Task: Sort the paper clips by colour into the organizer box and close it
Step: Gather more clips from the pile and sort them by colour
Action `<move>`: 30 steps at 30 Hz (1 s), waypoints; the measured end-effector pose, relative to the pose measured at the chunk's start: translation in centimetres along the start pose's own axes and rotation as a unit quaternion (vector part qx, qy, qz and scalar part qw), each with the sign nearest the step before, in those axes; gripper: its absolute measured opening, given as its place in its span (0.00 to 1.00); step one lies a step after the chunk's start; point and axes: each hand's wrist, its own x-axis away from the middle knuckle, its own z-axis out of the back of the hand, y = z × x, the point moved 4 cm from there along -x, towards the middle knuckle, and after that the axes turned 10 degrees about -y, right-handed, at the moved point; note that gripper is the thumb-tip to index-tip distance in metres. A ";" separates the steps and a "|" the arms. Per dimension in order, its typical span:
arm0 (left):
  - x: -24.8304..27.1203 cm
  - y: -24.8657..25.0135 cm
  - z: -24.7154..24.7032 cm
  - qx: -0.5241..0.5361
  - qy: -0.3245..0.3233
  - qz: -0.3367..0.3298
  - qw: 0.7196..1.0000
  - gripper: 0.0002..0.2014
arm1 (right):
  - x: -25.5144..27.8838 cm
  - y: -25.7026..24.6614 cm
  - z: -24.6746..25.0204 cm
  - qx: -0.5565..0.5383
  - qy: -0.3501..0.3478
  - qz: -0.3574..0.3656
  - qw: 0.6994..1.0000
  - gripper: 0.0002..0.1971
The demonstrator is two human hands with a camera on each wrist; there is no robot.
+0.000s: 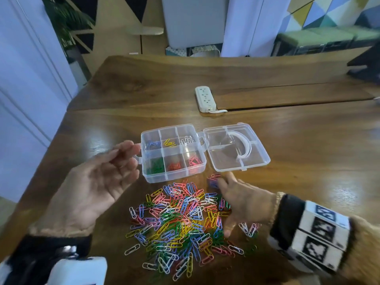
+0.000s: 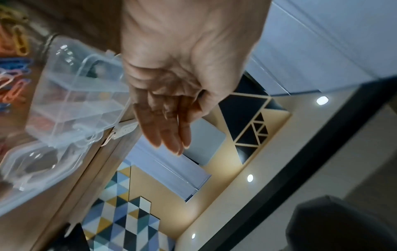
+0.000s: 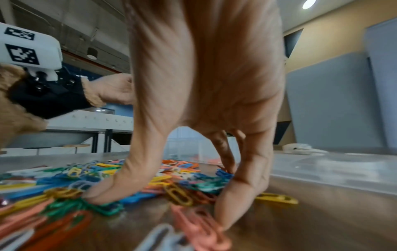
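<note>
Risk: my right hand [image 1: 242, 204], fingers spread on the multicoloured paper clip pile [image 1: 181, 221], may drag mixed colours; my left hand [image 1: 96, 182], relaxed, empty, beside clear plastic organizer box [image 1: 156, 175].

The head camera looks down and forward over the table [image 1: 267, 140], the organizer box [image 1: 173, 153] mid-frame. The left wrist camera, tilted and blurry, seems to face past the box [image 2: 81, 95] toward the ceiling. The right wrist camera sits low, just before the box among the paper clips [image 3: 103, 185].

Left hand [image 1: 98, 179] open, right hand [image 1: 244, 204] spread.
</note>
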 end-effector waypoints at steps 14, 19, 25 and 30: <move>-5.7 -4.8 -1.1 0.118 0.046 -0.018 0.992 0.17 | -1.4 -1.3 3.1 -0.111 0.134 0.135 0.975 0.05; -6.3 -5.6 -1.8 0.125 -0.003 0.050 0.991 0.23 | 0.2 0.9 5.0 -0.289 0.148 0.143 0.935 0.09; -6.5 -9.2 -3.2 0.070 0.065 0.106 0.990 0.27 | 2.6 -1.2 8.0 -0.386 0.158 0.216 0.883 0.08; -7.2 -11.1 -4.8 0.158 0.083 0.111 0.978 0.18 | 1.5 -3.8 9.6 -0.271 0.261 0.193 0.906 0.05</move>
